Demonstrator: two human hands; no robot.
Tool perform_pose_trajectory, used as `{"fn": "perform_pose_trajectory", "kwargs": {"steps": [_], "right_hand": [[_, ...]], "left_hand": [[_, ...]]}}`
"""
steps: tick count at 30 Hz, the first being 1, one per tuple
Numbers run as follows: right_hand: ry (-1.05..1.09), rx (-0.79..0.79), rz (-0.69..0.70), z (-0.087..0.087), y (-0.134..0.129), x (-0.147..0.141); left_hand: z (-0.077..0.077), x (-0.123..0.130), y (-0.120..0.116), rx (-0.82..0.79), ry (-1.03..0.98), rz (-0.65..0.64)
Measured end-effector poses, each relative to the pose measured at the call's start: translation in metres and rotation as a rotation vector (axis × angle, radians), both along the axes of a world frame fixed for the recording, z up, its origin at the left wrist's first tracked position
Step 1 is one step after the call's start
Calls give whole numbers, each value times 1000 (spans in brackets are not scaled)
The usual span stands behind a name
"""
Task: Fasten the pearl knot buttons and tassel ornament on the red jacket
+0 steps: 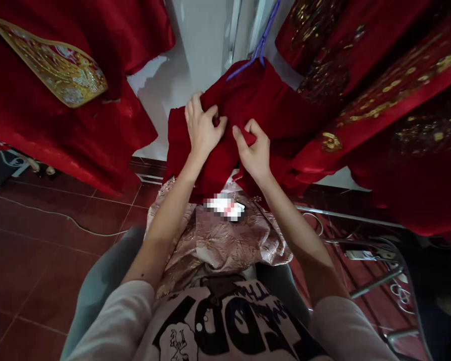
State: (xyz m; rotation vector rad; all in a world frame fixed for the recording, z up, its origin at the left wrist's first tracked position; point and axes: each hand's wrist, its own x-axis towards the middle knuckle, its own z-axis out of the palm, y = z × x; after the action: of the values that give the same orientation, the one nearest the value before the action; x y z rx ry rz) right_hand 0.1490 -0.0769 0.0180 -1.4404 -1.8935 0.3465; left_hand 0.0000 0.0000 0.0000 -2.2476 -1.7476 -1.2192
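A dark red garment (244, 100) hangs in front of me from a blue-purple hanger (261, 47). My left hand (205, 125) is closed on it, thumb and forefinger pinching a bit of the red cloth. Just to the right, my right hand (256, 150) grips a small fold of the same garment, its thumb facing my left hand. A narrow gap separates the two hands. Below them, pink brocade cloth (225, 240) lies over my lap. On that cloth rests a bright, pixelated flat object (227, 206), whose kind I cannot make out.
Red garments with gold embroidery hang at the left (71, 75) and right (391, 85). A metal-framed stool or chair (379, 281) stands at the lower right, near loose white cables (400, 296). Another cable (75, 220) crosses the tiled floor (41, 260) at left.
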Motion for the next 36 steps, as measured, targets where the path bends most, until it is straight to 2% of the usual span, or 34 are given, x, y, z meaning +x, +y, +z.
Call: {"fn": "perform_pose_trajectory", "kwargs": {"steps": [3, 5, 8, 11, 14, 19, 24, 29, 36], "right_hand": [[111, 19, -9, -13, 8, 10], [238, 86, 13, -27, 17, 14], [439, 244, 103, -49, 27, 14], [513, 344, 163, -63, 30, 9], [481, 352, 171, -66, 28, 4], [483, 305, 239, -65, 25, 6], [520, 237, 335, -68, 20, 9], [563, 169, 357, -72, 10, 3], [677, 234, 322, -76, 15, -5]], "left_hand": [[-11, 7, -20, -6, 16, -43], [-23, 15, -32, 10, -31, -78], [-43, 25, -41, 146, -268, -64], [-54, 27, -40, 244, -481, -58], [-51, 20, -40, 177, -654, -131], [-31, 7, -54, -37, -835, -330], [-27, 4, -58, -67, -955, -395], [-29, 8, -53, -119, -967, -434], [-29, 7, -54, -120, -861, -412]]}}
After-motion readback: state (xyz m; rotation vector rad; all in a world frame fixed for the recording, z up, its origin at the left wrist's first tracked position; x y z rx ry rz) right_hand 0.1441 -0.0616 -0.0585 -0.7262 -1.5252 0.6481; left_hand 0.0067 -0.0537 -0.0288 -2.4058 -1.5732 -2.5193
